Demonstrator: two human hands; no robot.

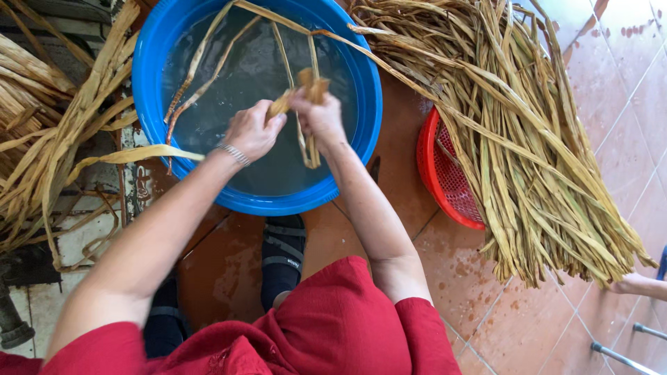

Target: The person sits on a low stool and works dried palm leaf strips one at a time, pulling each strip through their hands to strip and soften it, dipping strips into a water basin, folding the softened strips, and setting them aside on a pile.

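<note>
Mid-rinse: left hand [251, 130] and right hand [318, 116] both clenched on a folded dried leaf strip [300, 90] over the blue basin's [149, 62] centre; next probably needs dunking it.

Red garment [326, 326], loose cloth, short sleeves ending at upper arms, folds bunched at 6 o'clock of view. Forearms bare. Left wrist: thin silver-coloured bracelet [232, 154], fine-linked or beaded, snug. Right wrist bare. Left hand [251, 130] and right hand [319, 118] without gloves; rings not discernible. Below garment hem, dark footwear [281, 260] with pale grey bands, second dark one toward 7 o'clock, partly hidden by left arm
</note>
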